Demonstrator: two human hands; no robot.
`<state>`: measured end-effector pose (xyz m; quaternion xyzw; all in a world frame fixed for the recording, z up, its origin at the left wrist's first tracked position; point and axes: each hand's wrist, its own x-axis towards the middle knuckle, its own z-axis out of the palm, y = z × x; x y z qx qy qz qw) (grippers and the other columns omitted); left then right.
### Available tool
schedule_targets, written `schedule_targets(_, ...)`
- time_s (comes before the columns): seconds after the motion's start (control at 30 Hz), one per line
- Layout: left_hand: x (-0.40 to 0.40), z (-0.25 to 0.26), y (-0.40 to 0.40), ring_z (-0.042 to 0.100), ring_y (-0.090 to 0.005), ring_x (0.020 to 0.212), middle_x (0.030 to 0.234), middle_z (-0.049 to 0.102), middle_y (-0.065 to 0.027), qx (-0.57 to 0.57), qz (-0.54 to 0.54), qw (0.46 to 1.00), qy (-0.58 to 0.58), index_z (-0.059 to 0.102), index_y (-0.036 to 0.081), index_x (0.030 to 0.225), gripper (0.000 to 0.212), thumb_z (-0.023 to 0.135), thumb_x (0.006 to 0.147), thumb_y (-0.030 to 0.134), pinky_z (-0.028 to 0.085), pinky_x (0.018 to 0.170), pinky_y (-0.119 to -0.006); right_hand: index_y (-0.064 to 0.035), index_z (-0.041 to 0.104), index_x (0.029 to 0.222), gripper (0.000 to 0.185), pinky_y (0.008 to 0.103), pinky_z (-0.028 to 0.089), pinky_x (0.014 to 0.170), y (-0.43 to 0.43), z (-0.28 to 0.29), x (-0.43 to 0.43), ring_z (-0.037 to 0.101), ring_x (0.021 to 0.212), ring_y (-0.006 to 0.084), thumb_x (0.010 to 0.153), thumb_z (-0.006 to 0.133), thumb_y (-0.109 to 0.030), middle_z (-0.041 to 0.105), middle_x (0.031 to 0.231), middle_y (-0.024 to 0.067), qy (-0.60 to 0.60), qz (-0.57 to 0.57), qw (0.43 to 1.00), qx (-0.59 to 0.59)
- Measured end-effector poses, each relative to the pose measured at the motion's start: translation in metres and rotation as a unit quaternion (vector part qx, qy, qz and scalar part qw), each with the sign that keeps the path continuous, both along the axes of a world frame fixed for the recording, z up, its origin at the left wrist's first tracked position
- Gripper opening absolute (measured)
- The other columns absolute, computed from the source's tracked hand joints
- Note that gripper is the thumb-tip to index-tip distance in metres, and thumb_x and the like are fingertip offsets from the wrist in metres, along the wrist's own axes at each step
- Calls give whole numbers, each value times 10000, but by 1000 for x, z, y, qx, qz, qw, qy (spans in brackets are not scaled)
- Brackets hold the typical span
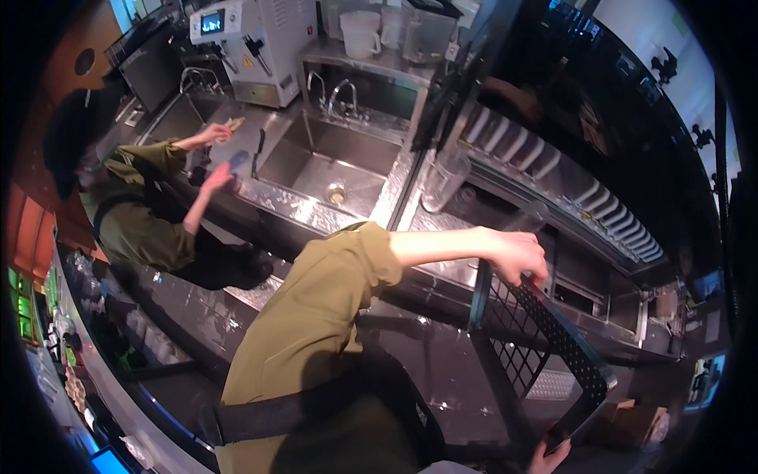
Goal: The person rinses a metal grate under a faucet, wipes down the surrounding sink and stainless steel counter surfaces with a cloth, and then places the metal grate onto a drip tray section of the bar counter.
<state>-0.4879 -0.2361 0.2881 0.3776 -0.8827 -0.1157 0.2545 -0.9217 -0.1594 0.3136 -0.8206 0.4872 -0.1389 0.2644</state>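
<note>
My left hand (516, 256) reaches out over the front of the steel counter, its fingers curled over the upper end of a black lattice crate (556, 338). The crate is tilted, with diamond-shaped openings on one face and a dotted band along its edge. At the bottom of the view, my right hand (551, 456) grips the crate's lower end; only part of this hand shows. Past the crate's lattice, a pale ribbed panel (553, 385) is visible low down. Close beyond my left hand, a clear container (527, 216) lies on the counter.
A co-worker (148, 219) stands at left, hands over the counter beside a steel sink (337, 172). A white machine (260, 53) and plastic pitchers (360, 34) stand behind. White-edged containers (515, 142) line the right counter. A cardboard box (628, 423) sits lower right.
</note>
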Motion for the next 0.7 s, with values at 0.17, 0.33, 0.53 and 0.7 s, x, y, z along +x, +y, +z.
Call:
schedule_targets(0.17, -118, -48, -80, 522, -243, 906, 879, 575, -53, 4, -77, 993, 84, 567, 91, 872, 256, 598, 625, 149, 389, 773, -373, 22, 476, 1102, 398, 303, 372, 803, 30, 12, -46, 476, 916, 203, 768, 621, -138, 515, 1046, 149, -19, -120, 993, 13)
schedule_targets(0.33, -198, -62, -115, 492, -306, 971, 1016, 524, -137, 25, -114, 981, 156, 486, 36, 1051, 356, 542, 732, 184, 402, 825, -402, 11, 484, 996, 250, 220, 400, 662, 35, -18, -98, 484, 726, 97, 807, 575, -124, 520, 841, 42, -33, -258, 965, -40)
schedule_targets(0.53, -233, -69, -151, 535, -235, 913, 980, 550, -113, 220, -200, 954, 40, 505, 34, 1008, 243, 504, 812, 178, 425, 790, -343, -18, 507, 878, 85, 215, 386, 573, 14, -34, -145, 474, 651, 66, 808, 513, -66, 507, 718, -6, -140, -391, 910, 5)
schedule_targets(0.7, -257, -91, -207, 569, -225, 826, 872, 594, -93, 254, -197, 946, 36, 520, 49, 981, 200, 501, 823, 170, 436, 723, -320, -27, 516, 817, 119, 217, 371, 537, -12, -49, -188, 444, 583, 64, 805, 560, -137, 484, 636, -15, -132, -515, 846, 21)
